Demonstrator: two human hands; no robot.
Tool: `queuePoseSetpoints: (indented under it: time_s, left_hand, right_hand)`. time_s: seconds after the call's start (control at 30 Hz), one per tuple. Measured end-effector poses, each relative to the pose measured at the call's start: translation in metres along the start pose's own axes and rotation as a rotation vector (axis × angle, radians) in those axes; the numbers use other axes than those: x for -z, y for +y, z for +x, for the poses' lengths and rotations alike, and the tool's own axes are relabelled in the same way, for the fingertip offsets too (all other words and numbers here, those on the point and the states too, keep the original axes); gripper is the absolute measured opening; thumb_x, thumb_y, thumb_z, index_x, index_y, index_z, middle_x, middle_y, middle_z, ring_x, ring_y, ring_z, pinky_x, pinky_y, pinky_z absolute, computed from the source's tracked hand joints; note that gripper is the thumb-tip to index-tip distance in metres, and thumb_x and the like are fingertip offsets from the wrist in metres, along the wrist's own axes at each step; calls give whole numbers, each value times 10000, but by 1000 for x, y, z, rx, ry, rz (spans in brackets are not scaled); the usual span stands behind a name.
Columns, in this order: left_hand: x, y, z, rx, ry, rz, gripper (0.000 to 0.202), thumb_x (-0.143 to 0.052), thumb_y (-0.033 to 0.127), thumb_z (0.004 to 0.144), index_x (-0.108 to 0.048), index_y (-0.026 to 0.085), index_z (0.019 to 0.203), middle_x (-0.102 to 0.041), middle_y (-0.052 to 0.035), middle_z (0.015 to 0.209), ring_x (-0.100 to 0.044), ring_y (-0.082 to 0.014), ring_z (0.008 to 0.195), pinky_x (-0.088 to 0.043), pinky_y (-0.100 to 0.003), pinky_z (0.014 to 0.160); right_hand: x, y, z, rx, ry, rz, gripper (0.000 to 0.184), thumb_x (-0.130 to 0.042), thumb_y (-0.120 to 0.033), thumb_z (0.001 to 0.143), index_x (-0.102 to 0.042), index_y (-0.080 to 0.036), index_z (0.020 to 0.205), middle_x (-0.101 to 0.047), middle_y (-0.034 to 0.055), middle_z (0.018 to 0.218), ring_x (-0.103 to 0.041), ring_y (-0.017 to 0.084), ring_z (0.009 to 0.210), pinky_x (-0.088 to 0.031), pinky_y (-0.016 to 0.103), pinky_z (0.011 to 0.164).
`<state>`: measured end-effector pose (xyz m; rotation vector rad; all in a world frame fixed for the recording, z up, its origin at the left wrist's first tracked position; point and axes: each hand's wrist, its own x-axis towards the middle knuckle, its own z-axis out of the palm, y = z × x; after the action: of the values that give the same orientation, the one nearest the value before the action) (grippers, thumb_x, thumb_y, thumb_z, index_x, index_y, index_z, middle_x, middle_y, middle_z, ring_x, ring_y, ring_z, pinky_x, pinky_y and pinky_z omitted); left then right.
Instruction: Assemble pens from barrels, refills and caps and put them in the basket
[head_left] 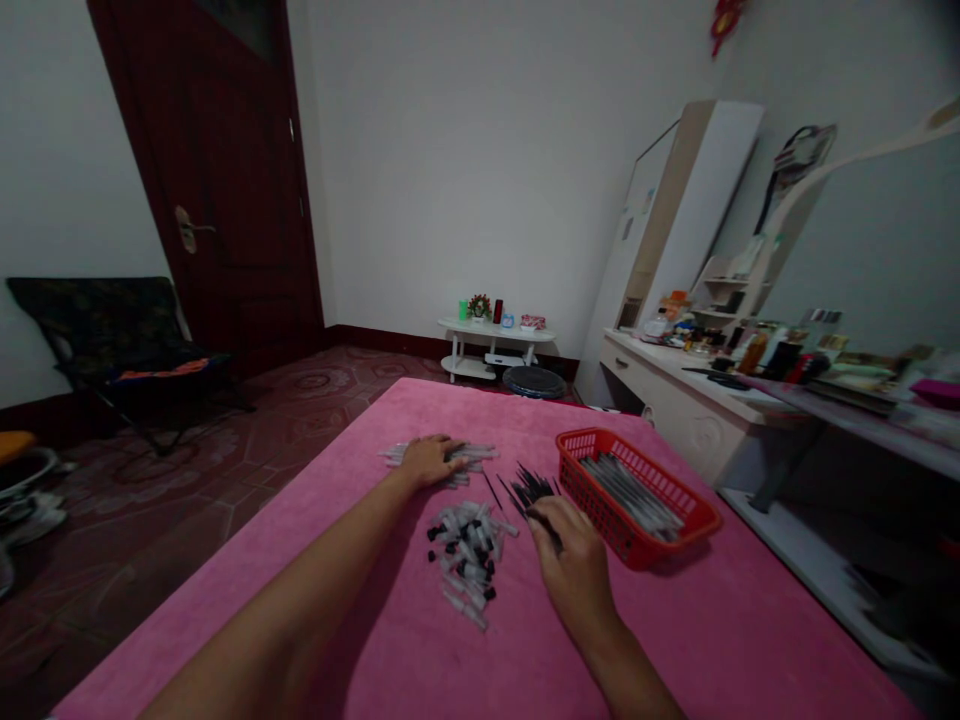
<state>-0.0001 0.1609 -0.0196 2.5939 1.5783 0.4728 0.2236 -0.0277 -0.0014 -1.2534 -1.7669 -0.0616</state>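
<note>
My left hand (429, 460) lies over a row of clear, pen-like tubes (474, 452), its fingers stretched to the right and the thumb apart from them. Whether a tube is between them is hard to see. My right hand (574, 550) has its fingers bent and closed over dark thin sticks at the near end of a bunch of black thin sticks (534, 484); the fingertips are partly hidden. Between both hands sits a heap of short translucent caps (471, 540) with small black pieces mixed in. One black stick lies apart, left of the bunch.
A red plastic basket (637, 545) with grey, slender pen-like pieces (634, 495) stands right of my right hand on the pink-covered table (420, 660). Beyond are a low white stand (495, 328), a dressing table (675, 385) at right and a folding chair (112, 330) at left.
</note>
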Motion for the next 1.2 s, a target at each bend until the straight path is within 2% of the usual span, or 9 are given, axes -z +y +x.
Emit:
queuePoseSetpoints:
  time_s: [0.13,0.43,0.67,0.83,1.07,1.2]
  left_hand:
    - [-2,1,-8,17,77,12,532,-417,628,839,-593,329,1242,-615,-59,1220,-549,-247,1128,-390,-356,945]
    - [2,18,-44,140,161,23,450,-479,591,823,-636,324,1150,-639,-73,1108,-526,-287,1042,-391,-407,858]
    - [0,25,-67,129,224,89,481,-343,554,899,-568,310,1246,-615,-85,1157,-508,-288,1075,-351,-429,910]
    - [4,25,-69,122,138,91,539,-343,593,887,-503,312,1318,-563,-87,1279,-491,-300,1153,-327,-448,968]
    - [3,25,-76,108,146,100,570,-321,620,884,-477,318,1342,-506,-88,1360,-442,-299,1225,-291,-469,1020]
    - [2,27,-81,120,174,96,560,-338,607,886,-458,331,1359,-493,-83,1372,-419,-299,1240,-270,-482,1037]
  right_hand:
    - [-5,-1,-4,-40,-71,33,142,-477,-152,872,-594,-223,907,-634,64,928,-583,221,884,-457,351,807]
    - [-11,-4,-8,-44,-152,48,138,-470,-156,870,-593,-218,870,-621,59,892,-581,213,847,-450,333,778]
    - [-13,-3,-9,-39,-220,32,146,-474,-150,858,-607,-208,838,-619,44,856,-580,195,817,-443,306,742]
    - [-13,-5,-11,-26,-238,3,143,-486,-142,851,-617,-194,825,-607,39,840,-574,181,792,-438,292,734]
    - [-11,-3,-10,-29,-217,2,155,-486,-132,841,-627,-194,823,-618,39,832,-582,179,794,-449,295,739]
    - [-10,-1,-9,-51,-166,68,153,-483,-186,864,-634,-198,846,-635,59,850,-591,200,810,-467,324,747]
